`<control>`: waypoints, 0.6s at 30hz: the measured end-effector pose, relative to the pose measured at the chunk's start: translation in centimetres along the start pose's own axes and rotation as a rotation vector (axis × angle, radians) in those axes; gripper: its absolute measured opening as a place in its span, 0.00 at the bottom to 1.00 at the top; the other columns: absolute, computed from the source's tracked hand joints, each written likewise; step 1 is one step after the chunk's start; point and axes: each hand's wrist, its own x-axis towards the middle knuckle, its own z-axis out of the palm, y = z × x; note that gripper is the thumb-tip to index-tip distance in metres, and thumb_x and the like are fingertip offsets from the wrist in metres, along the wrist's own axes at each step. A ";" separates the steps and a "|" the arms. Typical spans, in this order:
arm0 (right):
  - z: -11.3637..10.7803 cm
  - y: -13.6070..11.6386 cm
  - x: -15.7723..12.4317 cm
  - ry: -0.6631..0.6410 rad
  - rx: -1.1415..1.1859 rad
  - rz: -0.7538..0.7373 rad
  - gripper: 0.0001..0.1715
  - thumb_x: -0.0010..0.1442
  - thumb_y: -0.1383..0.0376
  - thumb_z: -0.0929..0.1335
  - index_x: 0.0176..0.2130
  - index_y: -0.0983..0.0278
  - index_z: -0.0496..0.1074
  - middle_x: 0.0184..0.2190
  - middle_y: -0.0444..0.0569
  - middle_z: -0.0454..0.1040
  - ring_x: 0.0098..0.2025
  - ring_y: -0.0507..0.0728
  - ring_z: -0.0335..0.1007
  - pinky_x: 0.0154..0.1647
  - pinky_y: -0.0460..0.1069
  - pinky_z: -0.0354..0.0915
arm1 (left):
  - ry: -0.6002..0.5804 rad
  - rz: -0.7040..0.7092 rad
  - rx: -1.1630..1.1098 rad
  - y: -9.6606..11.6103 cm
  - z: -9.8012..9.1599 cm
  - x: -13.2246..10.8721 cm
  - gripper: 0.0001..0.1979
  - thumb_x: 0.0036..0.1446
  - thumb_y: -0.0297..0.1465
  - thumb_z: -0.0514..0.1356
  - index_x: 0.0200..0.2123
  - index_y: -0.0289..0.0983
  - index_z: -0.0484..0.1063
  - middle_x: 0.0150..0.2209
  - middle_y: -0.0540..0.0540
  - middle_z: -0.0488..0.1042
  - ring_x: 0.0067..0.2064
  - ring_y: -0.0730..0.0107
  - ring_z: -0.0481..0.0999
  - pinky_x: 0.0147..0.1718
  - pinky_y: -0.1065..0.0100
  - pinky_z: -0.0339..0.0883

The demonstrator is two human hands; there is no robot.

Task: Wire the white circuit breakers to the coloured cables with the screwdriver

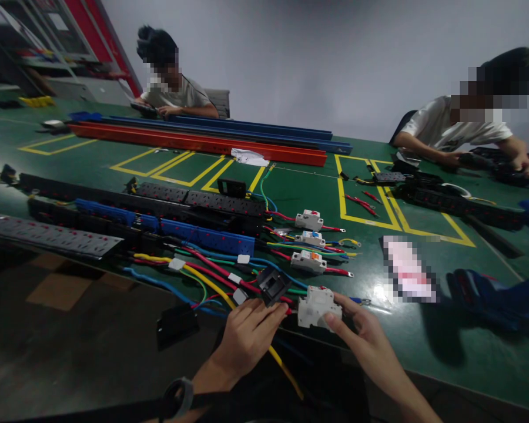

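A white circuit breaker (320,306) is gripped by my right hand (370,332), thumb on its near face and fingers behind. My left hand (253,329) closes round a red wire (290,311) whose end lies at the breaker's left side; whether it sits inside the terminal I cannot tell. A black plastic end cover (273,286) rests just above my left fingers. Another black cover (176,326) hangs at the table edge. Below my left hand droops a yellow wire (286,370), and red, blue and green wires run left to the power strips.
Three wired breakers (308,262) lie beyond my hands, beside black and blue power strips (207,236). Red and blue metal channels (194,141) stretch across the back. A blue power tool (480,299) lies right. Two people (176,97) sit opposite, hands on parts.
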 end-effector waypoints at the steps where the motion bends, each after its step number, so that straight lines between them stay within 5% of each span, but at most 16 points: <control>1: 0.0 0.0 0.1 -0.005 0.005 0.004 0.27 0.61 0.53 0.69 0.55 0.63 0.72 0.52 0.54 0.75 0.52 0.62 0.73 0.56 0.57 0.69 | -0.011 0.003 0.003 0.0 -0.1 0.0 0.14 0.63 0.23 0.59 0.51 0.39 0.74 0.42 0.49 0.81 0.42 0.65 0.80 0.45 0.63 0.75; 18: 0.0 -0.7 0.0 -0.032 0.004 -0.026 0.24 0.61 0.54 0.69 0.54 0.62 0.73 0.51 0.54 0.76 0.50 0.62 0.74 0.53 0.56 0.71 | 0.001 0.032 -0.016 -0.3 0.5 -0.3 0.12 0.65 0.25 0.58 0.49 0.40 0.76 0.42 0.47 0.81 0.42 0.67 0.79 0.45 0.64 0.71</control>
